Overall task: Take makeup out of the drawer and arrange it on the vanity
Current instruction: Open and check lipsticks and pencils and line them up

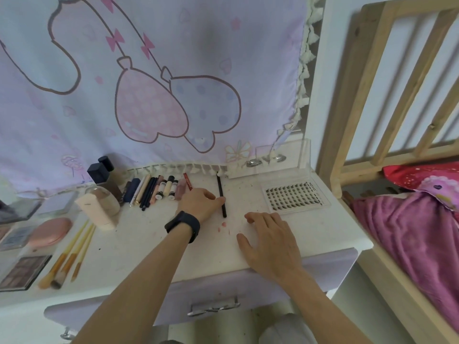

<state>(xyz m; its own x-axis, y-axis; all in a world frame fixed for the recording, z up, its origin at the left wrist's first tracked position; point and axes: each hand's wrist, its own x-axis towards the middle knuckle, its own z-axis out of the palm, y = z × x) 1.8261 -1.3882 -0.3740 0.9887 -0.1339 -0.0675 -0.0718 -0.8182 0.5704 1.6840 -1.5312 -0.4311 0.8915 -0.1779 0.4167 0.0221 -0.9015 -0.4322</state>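
On the white vanity top (139, 247) a row of pencils and small tubes (154, 189) lies by the back edge. My left hand (201, 203), with a dark watch on its wrist, pinches the lower part of a black pencil (219, 187) that lies to the right of the row. A red pencil (188, 181) runs down under that hand. My right hand (268, 234) rests flat on the top with relaxed fingers and holds nothing. Below the front edge is the lilac drawer front (248, 286) with its metal handle (213, 306).
Dark bottles (99, 172), a cream tube (96, 209), a pink compact (49, 230), brushes (69, 256) and an eyeshadow palette (22, 271) fill the left side. A lash tray (295, 194) and a clear box (280, 157) sit at the right. A wooden bed frame (347, 135) stands beyond.
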